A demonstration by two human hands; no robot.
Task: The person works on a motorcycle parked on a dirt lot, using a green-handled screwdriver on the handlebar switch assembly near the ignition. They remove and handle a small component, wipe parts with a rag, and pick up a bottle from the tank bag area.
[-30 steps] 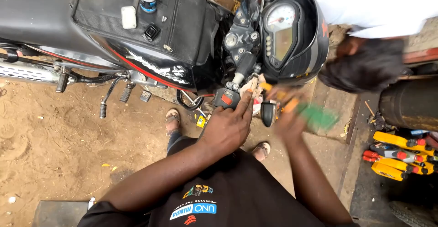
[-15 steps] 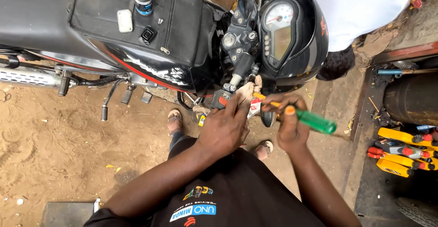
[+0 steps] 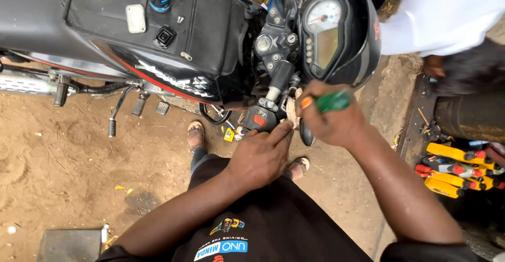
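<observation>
Sandy brown ground [image 3: 63, 157] lies under a black motorcycle [image 3: 173, 41] seen from above, its round instrument cluster [image 3: 323, 33] set inside the dark front cowl. Below the cluster sits the black handlebar switch housing with a red button [image 3: 260, 119], just beside the handlebar clamp.

At that housing, the left hand [image 3: 260, 159] reaches up from below — its fingers [image 3: 281, 133] are stretched out and close together, their tips touching the lower edge of the housing and a pale scrap of cloth or paper [image 3: 290, 109] next to it. They are not wrapped round anything.

Closed in a fist just right of the housing, the right hand [image 3: 331, 117] clamps a screwdriver with a translucent green handle and orange collar [image 3: 329, 101]; the orange end points left toward the housing, and the tip is hidden behind the fingers and cloth.

Two sandalled feet [image 3: 195, 134] stand on the sand under the bike. At the right edge lie yellow-and-red-handled tools [image 3: 457, 172] — heaped together. Another person in a white shirt [image 3: 442, 12] bends in at top right.
</observation>
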